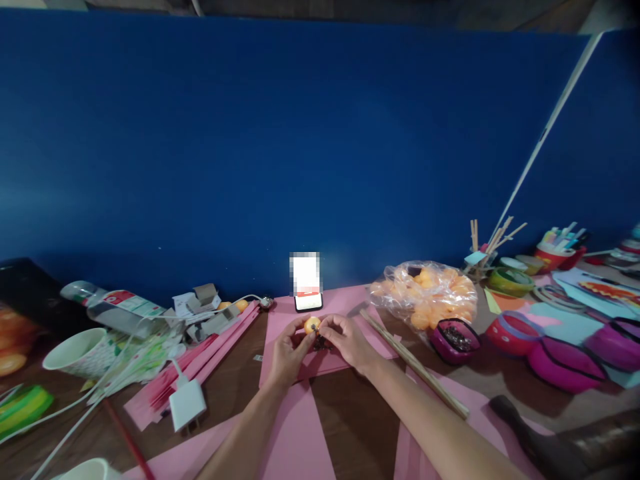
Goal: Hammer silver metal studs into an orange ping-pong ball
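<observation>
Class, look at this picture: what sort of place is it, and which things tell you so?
Probably a craft table in a workshop or classroom, though which of those is unclear. Pink paper spread over the table, pens and a bunch of wooden sticks suggest it.

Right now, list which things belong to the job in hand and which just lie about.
Likely the job: orange ball between left hand and right hand; dark bits beneath; bagged orange balls; purple bowl.

Likely just lying about: plastic bottle; white charger; patterned cup.
</observation>
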A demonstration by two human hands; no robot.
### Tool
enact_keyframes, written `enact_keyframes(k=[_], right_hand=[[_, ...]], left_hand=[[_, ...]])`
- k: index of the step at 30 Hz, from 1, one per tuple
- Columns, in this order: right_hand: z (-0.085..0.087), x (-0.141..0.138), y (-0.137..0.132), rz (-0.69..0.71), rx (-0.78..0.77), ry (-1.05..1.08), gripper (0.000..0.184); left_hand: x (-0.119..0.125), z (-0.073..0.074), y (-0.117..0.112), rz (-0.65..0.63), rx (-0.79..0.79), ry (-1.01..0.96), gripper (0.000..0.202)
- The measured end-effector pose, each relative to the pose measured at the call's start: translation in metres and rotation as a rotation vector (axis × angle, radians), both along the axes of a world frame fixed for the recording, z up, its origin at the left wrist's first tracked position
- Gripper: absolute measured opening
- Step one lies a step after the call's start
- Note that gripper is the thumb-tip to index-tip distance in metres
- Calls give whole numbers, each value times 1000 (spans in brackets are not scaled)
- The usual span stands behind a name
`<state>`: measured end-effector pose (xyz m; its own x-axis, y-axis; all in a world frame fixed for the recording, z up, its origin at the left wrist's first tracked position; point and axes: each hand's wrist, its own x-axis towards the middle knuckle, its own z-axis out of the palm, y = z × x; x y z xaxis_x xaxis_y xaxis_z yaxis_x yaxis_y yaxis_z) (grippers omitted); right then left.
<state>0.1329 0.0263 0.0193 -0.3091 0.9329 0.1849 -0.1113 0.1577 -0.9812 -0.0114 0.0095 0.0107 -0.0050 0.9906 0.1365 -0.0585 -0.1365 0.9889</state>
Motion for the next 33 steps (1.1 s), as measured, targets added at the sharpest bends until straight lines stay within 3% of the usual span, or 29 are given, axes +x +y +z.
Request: enact_keyframes(k=[33], right_hand=[[-2, 2, 1, 8, -2, -34, 19]], left_hand=[[-1, -2, 0, -11, -23, -46, 52]])
